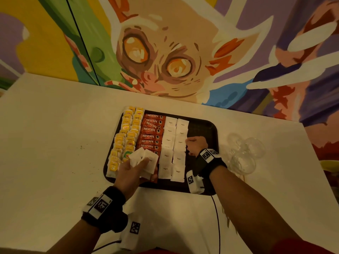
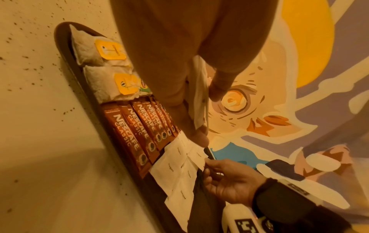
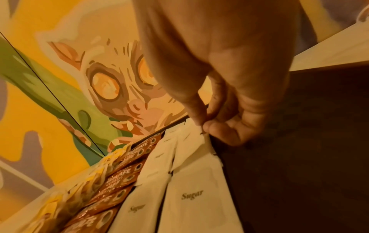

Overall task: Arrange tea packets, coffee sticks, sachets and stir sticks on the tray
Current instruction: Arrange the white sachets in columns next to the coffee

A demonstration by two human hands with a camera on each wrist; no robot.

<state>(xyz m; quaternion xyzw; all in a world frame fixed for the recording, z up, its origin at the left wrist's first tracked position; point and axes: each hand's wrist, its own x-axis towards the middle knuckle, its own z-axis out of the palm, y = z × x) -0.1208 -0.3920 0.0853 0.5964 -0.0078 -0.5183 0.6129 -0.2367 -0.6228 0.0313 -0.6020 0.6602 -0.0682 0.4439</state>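
Note:
A black tray [image 1: 203, 129] holds two columns of yellow-tagged tea bags [image 1: 126, 136], a column of red Nescafe coffee sticks [image 1: 151, 133] and two columns of white sugar sachets [image 1: 174, 143]. My left hand [image 1: 135, 169] hovers over the tray's near left and grips a fan of several white sugar sachets [image 1: 145, 159], seen edge-on between its fingers [image 2: 197, 97]. My right hand [image 1: 195, 144] is on the tray and pinches the right edge of a sugar sachet [image 3: 197, 137] in the right column between thumb and forefinger. The same pinch shows in the left wrist view [image 2: 207, 162].
A crumpled clear plastic bag [image 1: 245, 153] lies on the white table right of the tray. A painted mural wall [image 1: 165, 52] stands close behind the table. Dark crumbs [image 1: 81, 147] speckle the table to the left. The tray's right third is bare.

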